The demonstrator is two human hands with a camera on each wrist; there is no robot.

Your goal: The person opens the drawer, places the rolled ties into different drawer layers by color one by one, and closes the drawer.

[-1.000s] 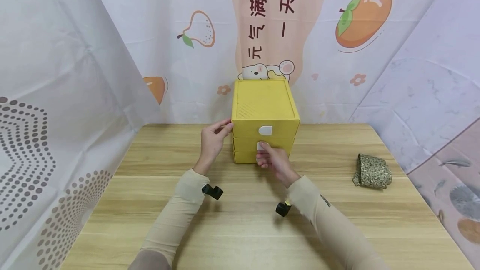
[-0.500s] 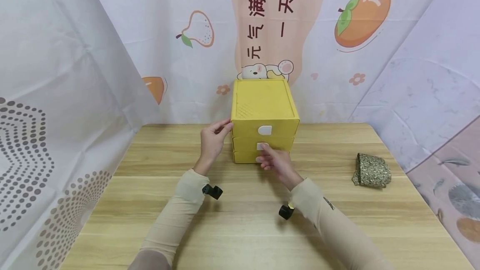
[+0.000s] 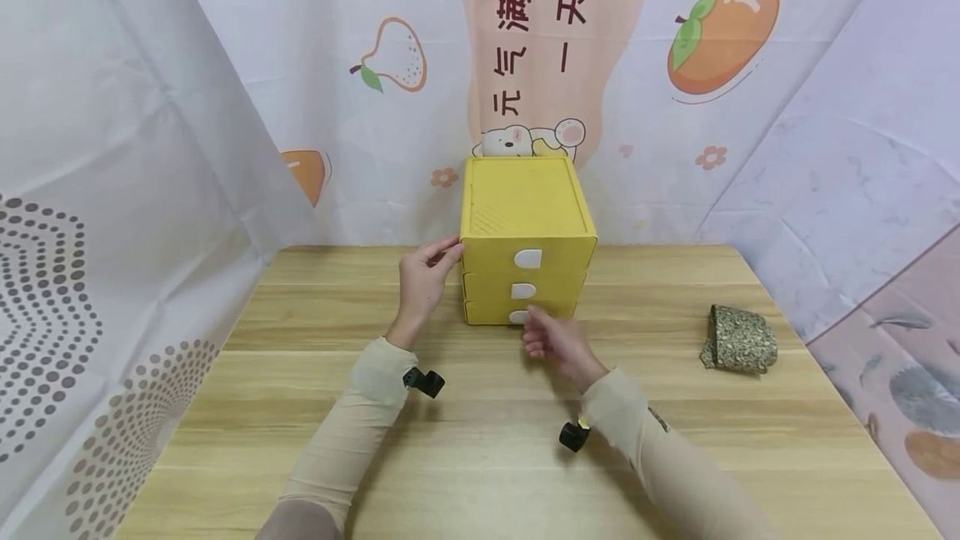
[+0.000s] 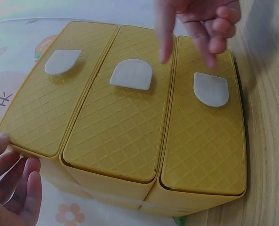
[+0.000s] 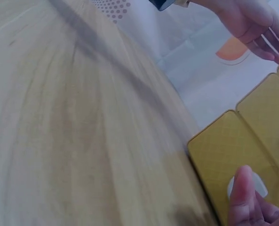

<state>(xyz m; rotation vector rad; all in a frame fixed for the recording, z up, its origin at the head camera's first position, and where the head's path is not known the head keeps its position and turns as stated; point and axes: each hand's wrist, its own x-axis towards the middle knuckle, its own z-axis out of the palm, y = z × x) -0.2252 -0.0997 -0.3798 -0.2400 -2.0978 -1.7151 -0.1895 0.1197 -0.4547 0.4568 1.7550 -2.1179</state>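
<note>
A yellow three-drawer box (image 3: 525, 207) stands at the back middle of the wooden table (image 3: 480, 440), all its drawers pushed in. Each drawer front carries a white handle (image 3: 528, 258). My left hand (image 3: 433, 263) rests with straight fingers against the box's upper left corner; its fingers (image 4: 14, 181) show beside the top drawer. My right hand (image 3: 546, 333) hovers just in front of the bottom drawer (image 4: 205, 127), fingers loosely bent and holding nothing. The right wrist view shows one fingertip (image 5: 243, 197) near the bottom drawer front (image 5: 233, 150).
A small patterned cloth pouch (image 3: 738, 340) lies on the table at the right. Printed fabric backdrops close in the table on the left, back and right. Bare tabletop lies in front of the box.
My right hand has left the middle drawer's handle and drawn down and back, now off the box. The left hand has stayed at the corner.
</note>
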